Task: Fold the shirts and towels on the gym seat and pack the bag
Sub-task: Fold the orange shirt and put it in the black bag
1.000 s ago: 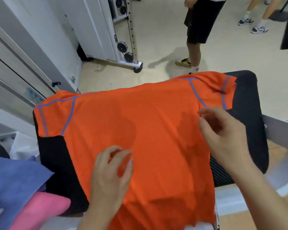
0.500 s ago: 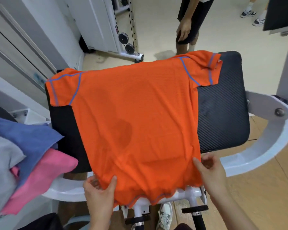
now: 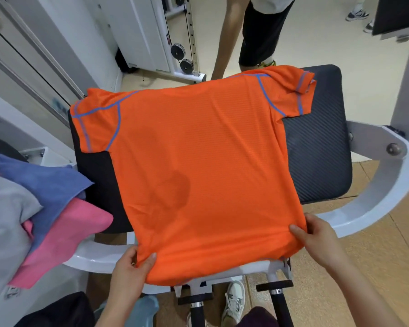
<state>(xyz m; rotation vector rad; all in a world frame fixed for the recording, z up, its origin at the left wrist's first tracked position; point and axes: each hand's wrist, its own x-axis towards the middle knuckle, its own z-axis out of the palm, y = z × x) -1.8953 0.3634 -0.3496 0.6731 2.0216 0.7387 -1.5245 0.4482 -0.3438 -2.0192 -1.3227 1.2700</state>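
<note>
Orange sports T-shirt point(image 3: 198, 173) lies spread flat on the black gym seat point(image 3: 316, 156), hem overhanging the near edge. Fingers point(image 3: 150, 259) of my left hand point(image 3: 130, 267) and right hand point(image 3: 316, 239) pinch its 2 hem corners. Light, limp, probably slippery: I judge the corners the best hold.

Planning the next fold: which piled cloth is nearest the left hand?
The pink towel, hanging below the blue towel and grey cloth, closest to the left hand.
</note>
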